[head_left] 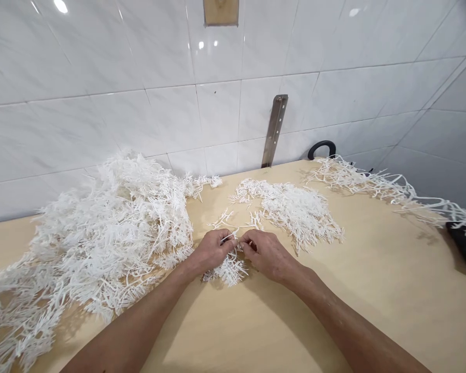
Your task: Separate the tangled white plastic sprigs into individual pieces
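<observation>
Centrally, a white branching sprig (230, 270) is held low over the pale wooden table (372, 295), between the two hands. Its stem is pinched between thumb and fingertips by the left hand (213, 250), and it is gripped just beside by the right hand (267, 254), whose fingertips are pressed together; their exact hold is partly hidden. A large heap of white sprigs (119, 233) is spread to the left, a smaller pile (295, 210) is gathered beyond the right hand, and thin white stems (367, 178) are strewn at far right.
</observation>
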Demonstrator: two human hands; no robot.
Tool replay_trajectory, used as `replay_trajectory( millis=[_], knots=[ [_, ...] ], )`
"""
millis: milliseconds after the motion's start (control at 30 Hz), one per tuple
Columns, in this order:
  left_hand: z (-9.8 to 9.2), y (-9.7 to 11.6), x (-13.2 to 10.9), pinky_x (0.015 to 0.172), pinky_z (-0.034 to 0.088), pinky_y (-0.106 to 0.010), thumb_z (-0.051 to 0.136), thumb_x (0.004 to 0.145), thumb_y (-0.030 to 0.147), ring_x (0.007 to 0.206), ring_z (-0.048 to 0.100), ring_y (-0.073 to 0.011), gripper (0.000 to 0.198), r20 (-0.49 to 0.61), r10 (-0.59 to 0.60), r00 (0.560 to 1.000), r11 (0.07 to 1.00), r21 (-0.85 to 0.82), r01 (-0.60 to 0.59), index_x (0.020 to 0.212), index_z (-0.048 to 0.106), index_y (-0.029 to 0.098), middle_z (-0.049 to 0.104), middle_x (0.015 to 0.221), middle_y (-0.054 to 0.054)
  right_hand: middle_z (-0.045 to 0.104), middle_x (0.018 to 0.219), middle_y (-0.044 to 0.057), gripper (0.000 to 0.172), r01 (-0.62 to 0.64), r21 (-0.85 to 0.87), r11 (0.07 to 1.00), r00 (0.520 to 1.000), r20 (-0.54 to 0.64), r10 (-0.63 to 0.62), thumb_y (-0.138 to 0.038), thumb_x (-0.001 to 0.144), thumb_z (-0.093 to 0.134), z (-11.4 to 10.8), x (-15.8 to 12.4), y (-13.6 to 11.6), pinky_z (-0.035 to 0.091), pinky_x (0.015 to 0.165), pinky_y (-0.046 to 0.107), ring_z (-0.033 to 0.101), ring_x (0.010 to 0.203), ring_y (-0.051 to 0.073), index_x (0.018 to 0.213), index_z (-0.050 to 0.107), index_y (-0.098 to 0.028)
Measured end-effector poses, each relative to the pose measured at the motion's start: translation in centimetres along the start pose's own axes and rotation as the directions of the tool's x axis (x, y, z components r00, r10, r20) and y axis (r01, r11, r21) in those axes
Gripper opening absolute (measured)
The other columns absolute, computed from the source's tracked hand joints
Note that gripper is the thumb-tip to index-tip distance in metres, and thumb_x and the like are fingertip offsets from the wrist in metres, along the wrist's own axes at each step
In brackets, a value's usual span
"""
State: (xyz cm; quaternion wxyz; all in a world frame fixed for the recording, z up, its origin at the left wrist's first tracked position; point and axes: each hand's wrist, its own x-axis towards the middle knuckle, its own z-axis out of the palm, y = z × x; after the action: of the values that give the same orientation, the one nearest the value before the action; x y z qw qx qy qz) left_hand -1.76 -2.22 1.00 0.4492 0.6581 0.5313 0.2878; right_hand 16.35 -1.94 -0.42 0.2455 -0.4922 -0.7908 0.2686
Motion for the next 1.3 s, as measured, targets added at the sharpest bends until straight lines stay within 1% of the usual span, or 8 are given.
replay_trajectory(
  millis=[367,500,633,767,967,1133,1200,1300],
  knots=[
    [0.1,-0.4,0.0,0.055,0.029,-0.024,0.057,0.081,0.037,0.058,0.037,-0.0107,0.024,0.012,0.046,0.999,0.997,-0.056,-0.045,0.068,0.049,0.018,0.043,0.060,0.005,0.059,0.067,-0.001,0.007,-0.157,0.160,0.975,0.985,-0.042,0.165,-0.020,0.082,0.050,2.0,0.4,0.5,0.038,0.047,0.023,0.053,0.052,0.012,0.075,0.051,-0.021],
    [0.1,-0.7,0.1,0.056,0.029,-0.024,0.058,0.080,0.041,0.057,0.036,-0.0104,0.027,-0.020,0.058,0.998,0.993,-0.101,-0.060,0.068,0.050,0.018,0.042,0.060,0.005,0.055,0.059,-0.004,0.006,-0.256,0.366,0.895,0.965,0.047,0.257,-0.025,0.083,0.050,2.0,0.5,0.9,0.038,0.036,0.021,0.052,0.038,0.011,0.078,0.046,-0.022],
    [0.2,-1.0,0.2,0.055,0.028,-0.024,0.059,0.080,0.044,0.056,0.034,-0.0096,0.031,-0.063,0.029,0.998,0.991,-0.126,-0.036,0.067,0.051,0.017,0.040,0.059,0.005,0.055,0.053,-0.006,0.006,-0.243,0.542,0.804,0.967,0.074,0.242,-0.028,0.085,0.048,0.7,0.5,1.2,0.039,0.034,0.021,0.052,0.035,0.011,0.082,0.049,-0.022],
    [0.3,-1.2,0.4,0.054,0.028,-0.023,0.061,0.080,0.046,0.056,0.036,-0.0096,0.034,-0.063,0.030,0.998,0.989,-0.141,-0.038,0.066,0.053,0.017,0.043,0.059,0.004,0.054,0.050,-0.007,0.007,-0.204,0.528,0.824,0.936,-0.140,0.321,-0.028,0.082,0.051,-1.8,0.7,1.9,0.046,0.040,0.023,0.055,0.036,0.012,0.083,0.053,-0.021],
    [0.3,-1.3,0.4,0.053,0.030,-0.022,0.062,0.080,0.044,0.056,0.041,-0.0095,0.030,-0.080,-0.002,0.997,0.988,-0.152,-0.011,0.068,0.057,0.016,0.051,0.061,0.003,0.063,0.062,-0.001,0.015,-0.363,0.279,0.889,0.757,-0.468,0.456,-0.026,0.077,0.055,-5.9,0.6,4.6,0.048,0.049,0.028,0.063,0.043,0.016,0.090,0.059,-0.019],
    [0.3,-0.8,0.2,0.048,0.025,-0.022,0.062,0.079,0.043,0.049,0.034,-0.0076,0.028,-0.081,-0.033,0.996,0.987,-0.157,0.020,0.069,0.057,0.017,0.050,0.058,0.004,0.066,0.070,0.004,0.025,-0.338,-0.006,0.941,0.677,-0.696,0.238,-0.028,0.077,0.059,-6.3,0.6,4.9,0.051,0.069,0.038,0.065,0.064,0.022,0.099,0.062,-0.016],
    [0.3,-0.7,0.1,0.047,0.024,-0.022,0.062,0.079,0.044,0.047,0.032,-0.0072,0.030,-0.082,-0.038,0.996,0.986,-0.165,0.024,0.068,0.056,0.017,0.047,0.056,0.004,0.067,0.072,0.006,0.021,-0.223,-0.039,0.974,0.698,-0.704,0.131,-0.031,0.081,0.057,-5.4,0.6,3.8,0.050,0.069,0.035,0.063,0.066,0.021,0.094,0.065,-0.016],
    [0.2,-0.7,0.2,0.047,0.024,-0.021,0.063,0.078,0.048,0.048,0.031,-0.0074,0.033,-0.083,-0.027,0.996,0.984,-0.179,0.012,0.067,0.055,0.017,0.042,0.055,0.005,0.070,0.074,0.004,0.022,-0.008,0.049,0.999,0.849,-0.527,0.033,-0.033,0.088,0.052,-3.5,0.4,1.6,0.048,0.060,0.028,0.061,0.061,0.017,0.087,0.068,-0.018]
  ],
)
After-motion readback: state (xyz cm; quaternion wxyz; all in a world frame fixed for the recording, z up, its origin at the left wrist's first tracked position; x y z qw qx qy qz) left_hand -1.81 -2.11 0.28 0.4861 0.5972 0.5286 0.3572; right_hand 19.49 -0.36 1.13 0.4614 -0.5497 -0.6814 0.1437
